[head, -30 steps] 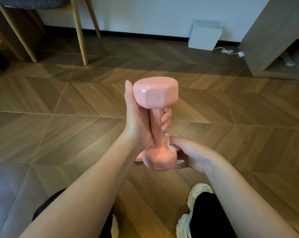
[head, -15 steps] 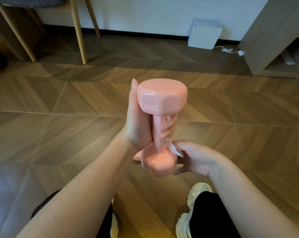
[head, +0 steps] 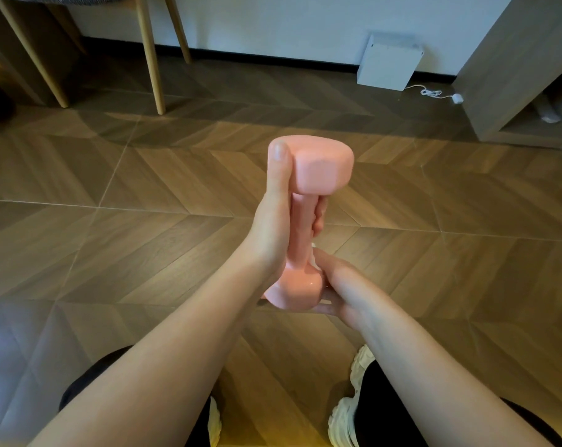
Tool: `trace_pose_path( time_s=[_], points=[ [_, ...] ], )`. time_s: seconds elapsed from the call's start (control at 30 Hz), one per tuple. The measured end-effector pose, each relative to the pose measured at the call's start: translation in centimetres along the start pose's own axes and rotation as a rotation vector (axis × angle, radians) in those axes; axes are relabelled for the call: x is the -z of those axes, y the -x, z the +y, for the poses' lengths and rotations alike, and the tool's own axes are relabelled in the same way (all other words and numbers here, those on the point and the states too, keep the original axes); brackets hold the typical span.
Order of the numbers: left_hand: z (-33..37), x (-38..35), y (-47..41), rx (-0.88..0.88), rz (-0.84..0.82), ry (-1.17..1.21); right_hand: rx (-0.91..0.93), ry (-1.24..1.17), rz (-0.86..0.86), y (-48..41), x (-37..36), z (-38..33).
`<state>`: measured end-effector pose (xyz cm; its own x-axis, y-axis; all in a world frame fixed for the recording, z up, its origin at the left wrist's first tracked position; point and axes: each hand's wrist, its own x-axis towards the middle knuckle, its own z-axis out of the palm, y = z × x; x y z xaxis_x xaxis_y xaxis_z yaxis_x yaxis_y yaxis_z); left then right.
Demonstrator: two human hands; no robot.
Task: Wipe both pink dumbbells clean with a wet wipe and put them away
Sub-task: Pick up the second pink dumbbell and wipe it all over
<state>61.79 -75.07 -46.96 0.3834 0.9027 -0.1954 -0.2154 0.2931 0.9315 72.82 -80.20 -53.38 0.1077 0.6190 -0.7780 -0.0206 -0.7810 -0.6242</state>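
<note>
Pink dumbbell [head: 305, 221] stands nearly upright at frame centre, above the wood floor [head: 112, 237]. The left hand [head: 273, 227] is clamped around its handle. At its 5 o'clock, the right hand [head: 340, 285] presses a barely visible wet wipe [head: 313, 258] against the lower head, fingers closed on it.

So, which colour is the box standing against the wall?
The box is white, seen clearly in the head view.

The dumbbell [head: 308, 221] stands upright above the floor [head: 112, 253], left hand [head: 273, 227] around its handle, right hand [head: 340, 285] against its lower head.
</note>
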Motion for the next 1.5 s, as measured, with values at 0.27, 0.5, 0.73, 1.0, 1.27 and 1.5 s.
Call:
trace_pose_path(
  time_s=[0.27,0.5,0.73,1.0,1.27,1.5],
  points=[
    [0.2,-0.3,0.6,0.103,-0.054,0.199,0.174,0.091,0.068,1.8,1.0,-0.6],
    [0.4,1.3,0.0,0.111,0.058,0.178,0.534,0.283,0.040,3.2,1.8,0.1],
    [0.2,1.6,-0.2,0.133,0.111,0.177,0.639,0.364,0.047,3.0,0.9,0.4],
    [-0.6,1.2,-0.6,0.206,0.094,0.195,0.510,-0.139,0.169,4.0,1.8,-0.7],
    [-0.5,1.5,-0.8,0.217,0.116,0.185,0.443,0.037,0.001,4.2,1.7,-0.6],
    [-1.0,1.1,-1.1,0.198,0.077,0.240,0.387,0.071,0.027,3.5,0.5,-0.6]
  ],
)
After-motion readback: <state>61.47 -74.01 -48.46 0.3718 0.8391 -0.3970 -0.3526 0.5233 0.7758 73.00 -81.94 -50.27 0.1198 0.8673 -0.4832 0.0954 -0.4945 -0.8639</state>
